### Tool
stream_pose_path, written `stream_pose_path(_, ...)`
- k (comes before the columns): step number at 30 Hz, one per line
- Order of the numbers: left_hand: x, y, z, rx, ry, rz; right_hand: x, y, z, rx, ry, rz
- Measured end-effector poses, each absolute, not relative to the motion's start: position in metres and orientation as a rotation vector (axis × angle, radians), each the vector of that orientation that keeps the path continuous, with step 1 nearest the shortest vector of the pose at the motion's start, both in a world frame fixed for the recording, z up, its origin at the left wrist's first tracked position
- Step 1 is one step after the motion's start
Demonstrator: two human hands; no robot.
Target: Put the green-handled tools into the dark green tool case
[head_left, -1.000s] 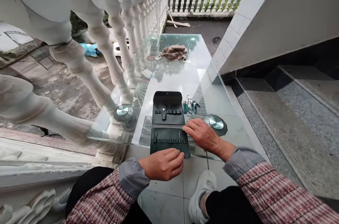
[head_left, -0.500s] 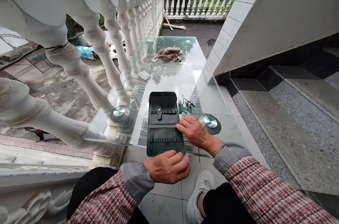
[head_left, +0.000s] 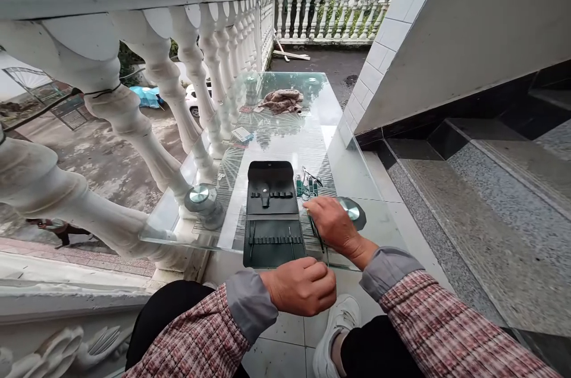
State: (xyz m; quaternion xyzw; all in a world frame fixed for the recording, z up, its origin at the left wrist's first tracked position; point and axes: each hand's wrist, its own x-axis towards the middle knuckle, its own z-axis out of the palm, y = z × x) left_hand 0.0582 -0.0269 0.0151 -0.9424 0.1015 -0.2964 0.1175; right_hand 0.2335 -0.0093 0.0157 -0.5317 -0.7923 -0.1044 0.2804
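Note:
A black manicure case [head_left: 274, 253] lies unfolded on the glass table, with two thin metal tools [head_left: 290, 235] in the loops of its lower panel. My right hand [head_left: 333, 224] is just right of the case, fingertips pinched at the upper end of a slim dark tool [head_left: 316, 232]. My left hand [head_left: 303, 287] is closed in front of the case's lower right corner. Its fingertips meet the end of another thin rod [head_left: 328, 256]; whether they grip it is hidden. Green-handled nail clippers [head_left: 310, 184] and other small metal tools lie beyond my right fingers.
The glass table [head_left: 383, 229] has round metal-capped supports [head_left: 199, 193]. A crumpled brown cloth [head_left: 283, 101] and a small white-and-blue packet [head_left: 242, 134] lie farther back. White balusters [head_left: 147, 110] line the left side; stone steps [head_left: 446, 199] rise at right.
My right hand has left the case's edge and moved right, over the slim dark tool. My left hand has shifted right, from the case's lower corner to the thin rod. The view has tilted up slightly.

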Motion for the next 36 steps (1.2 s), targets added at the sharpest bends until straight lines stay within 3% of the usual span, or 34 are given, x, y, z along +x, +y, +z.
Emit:
stream_pose_path(10,0.015,-0.04,0.048,-3.058,-0.315,-1.69,0.216,-0.081,0.04,-1.083,-2.109,0.411)
stream_pose_path(14,0.007,-0.046,0.046,-3.192,-0.605,-1.837,0.198,-0.106,0.034,-1.126,-2.002,0.433)
stream_pose_path(18,0.003,-0.044,0.033,-3.135,-0.911,-1.62,0.186,-0.12,0.023,-1.334,-1.81,0.457)
stream_pose_path(22,-0.003,-0.041,0.02,-3.013,-0.694,-1.147,0.18,-0.126,0.009,-1.575,-1.575,0.587)
stream_pose_path(27,-0.008,-0.037,0.019,-2.93,-0.968,-1.134,0.173,-0.125,-0.004,-1.689,-1.408,0.712)
stream_pose_path(36,-0.005,-0.04,0.001,-2.789,-0.382,-0.669,0.168,-0.116,0.0,-1.772,-1.37,0.764)
